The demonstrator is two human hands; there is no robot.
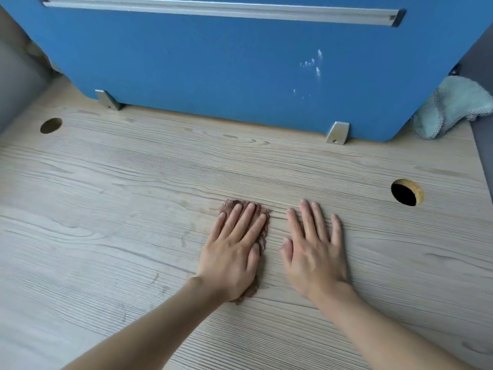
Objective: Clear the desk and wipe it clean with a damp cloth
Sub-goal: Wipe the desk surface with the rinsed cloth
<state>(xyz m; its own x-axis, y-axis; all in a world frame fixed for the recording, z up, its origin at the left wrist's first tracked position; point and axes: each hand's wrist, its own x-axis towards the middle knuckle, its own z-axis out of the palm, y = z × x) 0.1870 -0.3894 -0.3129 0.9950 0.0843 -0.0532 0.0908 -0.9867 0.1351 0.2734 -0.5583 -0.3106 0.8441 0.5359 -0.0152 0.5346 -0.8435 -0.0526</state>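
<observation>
Cloth (234, 203), brown, lies mid-bench (133, 196), mostly hidden under my left hand (234, 252), which presses flat with straight fingers; only its edges show. My right hand (314, 252) lies flat on bare wood at its 3 o'clock. At 2 o'clock, a teal towel (453, 105) sits partly behind the partition (213, 62).

This looks like an office workstation. A blue fabric partition screen (213, 62) stands along the far edge of the tabletop (133, 182), which has a pale wood-grain surface. Two metal brackets (108, 100) (337, 132) fix the screen to it. An aluminium rail (213, 10) runs along the upper part of the screen. Two round cable holes (406, 192) (50, 125) are cut in the tabletop, one near each side. A grey side panel (16, 76) closes the left side.
</observation>
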